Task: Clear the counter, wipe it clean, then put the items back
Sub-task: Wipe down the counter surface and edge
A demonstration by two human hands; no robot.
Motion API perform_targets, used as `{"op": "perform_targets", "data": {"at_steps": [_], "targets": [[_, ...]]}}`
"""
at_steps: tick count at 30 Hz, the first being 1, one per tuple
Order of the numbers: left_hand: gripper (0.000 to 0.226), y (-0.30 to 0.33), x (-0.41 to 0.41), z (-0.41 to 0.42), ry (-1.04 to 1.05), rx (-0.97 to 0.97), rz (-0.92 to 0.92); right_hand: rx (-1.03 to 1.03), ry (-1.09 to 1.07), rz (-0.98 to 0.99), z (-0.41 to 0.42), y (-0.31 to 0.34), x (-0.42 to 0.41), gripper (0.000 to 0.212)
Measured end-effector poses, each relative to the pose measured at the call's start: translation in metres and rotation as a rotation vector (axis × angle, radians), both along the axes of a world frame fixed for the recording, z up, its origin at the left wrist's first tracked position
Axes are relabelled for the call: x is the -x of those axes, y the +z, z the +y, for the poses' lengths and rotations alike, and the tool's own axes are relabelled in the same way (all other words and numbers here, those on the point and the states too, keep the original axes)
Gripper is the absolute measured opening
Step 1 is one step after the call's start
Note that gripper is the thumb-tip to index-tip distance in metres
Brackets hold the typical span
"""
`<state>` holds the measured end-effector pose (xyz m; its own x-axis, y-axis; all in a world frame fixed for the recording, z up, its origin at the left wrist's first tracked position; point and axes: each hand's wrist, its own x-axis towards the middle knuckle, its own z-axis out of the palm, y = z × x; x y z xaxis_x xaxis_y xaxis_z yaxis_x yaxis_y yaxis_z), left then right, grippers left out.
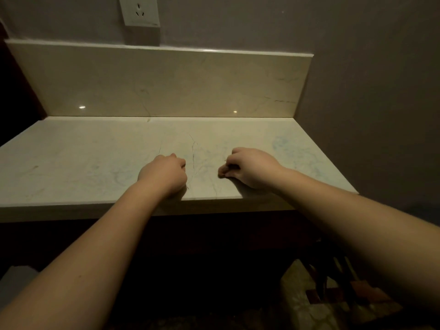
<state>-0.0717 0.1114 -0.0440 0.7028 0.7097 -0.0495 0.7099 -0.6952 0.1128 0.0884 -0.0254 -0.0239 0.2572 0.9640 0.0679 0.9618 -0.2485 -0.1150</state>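
A pale marble counter [83, 158] fills the middle of the head view, with faint blue smears and thin dark veins on its surface. No items stand on it. My left hand [164, 173] rests near the front edge as a closed fist with nothing visible in it. My right hand [250, 167] rests a little to the right, its fingers curled under and the thumb pressed against them. Whether it pinches anything is too small to tell.
A marble backsplash [166, 84] rises behind the counter, with a white wall socket [140, 10] above it. A grey wall [369, 91] closes off the right side. Below the counter at lower right lie dark, unclear objects [333, 282] on a patterned floor.
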Motion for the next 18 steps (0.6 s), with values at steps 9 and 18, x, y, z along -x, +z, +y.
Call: {"op": "perform_targets", "data": {"at_steps": [9, 18], "targets": [[0.030, 0.005, -0.011, -0.008, 0.116, 0.031, -0.017, 0.113, 0.054, -0.016, -0.065, 0.011, -0.045, 0.018], [0.039, 0.017, -0.058, -0.032, 0.135, -0.011, -0.014, 0.051, -0.059, -0.069, 0.030, -0.001, -0.124, 0.028]]}}
